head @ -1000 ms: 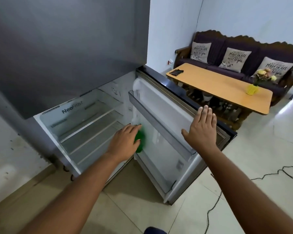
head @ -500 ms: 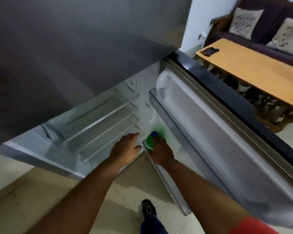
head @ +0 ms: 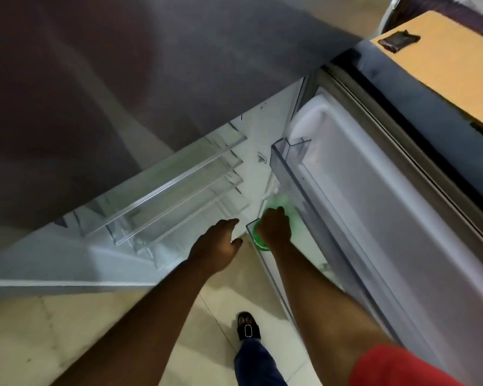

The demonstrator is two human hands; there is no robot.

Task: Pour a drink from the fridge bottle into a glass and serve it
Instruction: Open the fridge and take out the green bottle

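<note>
Though blurred, green bottle (head: 258,240) seemingly mostly hidden under right hand (head: 273,228)

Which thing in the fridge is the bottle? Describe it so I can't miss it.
Start at the open fridge door and go down to its lowest clear bin, near the hinge end. The bottle stands there under the right hand, whose grip is closed over its top. It is the only green thing among clear shelves.

**Materials and finish**

Fridge door (head: 444,151) outer face: dark, glossy. Its inner liner (head: 374,218): smooth white plastic. Door bins (head: 287,162) and shelves (head: 179,185): clear plastic or glass, cannot tell. Bottle (head: 258,242) under my right hand (head: 273,228): translucent green plastic. Table (head: 444,59): matt wood-look. Floor (head: 67,330): smooth tile.
</note>
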